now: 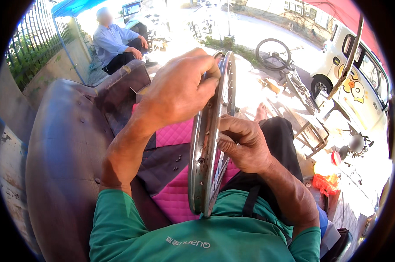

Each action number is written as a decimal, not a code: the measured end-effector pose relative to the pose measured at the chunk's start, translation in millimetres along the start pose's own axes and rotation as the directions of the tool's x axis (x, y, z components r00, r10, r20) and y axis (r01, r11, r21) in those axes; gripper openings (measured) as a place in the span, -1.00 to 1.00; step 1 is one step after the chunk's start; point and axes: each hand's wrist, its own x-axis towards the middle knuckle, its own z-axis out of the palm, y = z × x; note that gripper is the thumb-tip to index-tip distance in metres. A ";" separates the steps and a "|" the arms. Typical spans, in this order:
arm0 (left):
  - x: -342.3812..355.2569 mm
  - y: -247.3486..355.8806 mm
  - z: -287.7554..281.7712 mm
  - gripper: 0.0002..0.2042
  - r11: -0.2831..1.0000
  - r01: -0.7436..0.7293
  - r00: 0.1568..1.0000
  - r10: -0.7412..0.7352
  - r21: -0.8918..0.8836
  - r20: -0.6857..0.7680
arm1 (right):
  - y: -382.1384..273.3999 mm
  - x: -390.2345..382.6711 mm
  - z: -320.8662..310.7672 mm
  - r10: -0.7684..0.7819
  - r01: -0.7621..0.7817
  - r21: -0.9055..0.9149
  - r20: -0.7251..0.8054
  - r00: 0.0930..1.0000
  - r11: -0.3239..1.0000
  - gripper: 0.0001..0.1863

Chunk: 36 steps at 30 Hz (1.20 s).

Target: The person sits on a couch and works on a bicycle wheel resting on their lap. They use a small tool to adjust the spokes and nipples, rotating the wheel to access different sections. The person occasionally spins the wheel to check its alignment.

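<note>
A metal bicycle wheel rim [198, 174] stands upright between my hands, its lower edge against my green shirt. Thin spokes [218, 174] show along its right side. My left hand [177, 89] is closed in a pinch at the outer face of the rim near the top; what its fingertips hold is hidden. On the other side, my right hand [246, 144] is closed with thumb and fingers pressed together against the wheel among the spokes. Several small dark metal pieces [177, 162] lie on the dark cloth left of the rim.
A brown padded sofa [62, 161] with a pink quilted cover [175, 194] is at my left. One person [116, 41] sits farther off. A bicycle [273, 54], a white van [359, 78], a wooden frame [313, 137] and an orange plastic bag [326, 184] are to the right.
</note>
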 end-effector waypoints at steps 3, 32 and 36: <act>1.7 0.9 5.2 -0.92 0.999 -0.036 0.999 0.036 0.017 -0.015 | -3.3 -2.2 -2.0 0.029 -0.029 0.032 -0.008 1.000 0.999 -0.84; -69.9 71.7 4.6 -0.83 0.966 -0.110 0.993 0.118 -0.233 0.019 | -20.1 -38.7 -10.7 0.058 -0.052 0.140 -0.042 0.997 0.989 -0.92; -77.0 82.3 -1.0 -0.81 0.982 -0.131 0.985 0.145 -0.139 0.097 | -14.1 -42.0 -12.7 0.041 -0.038 0.109 -0.027 0.999 0.993 -0.92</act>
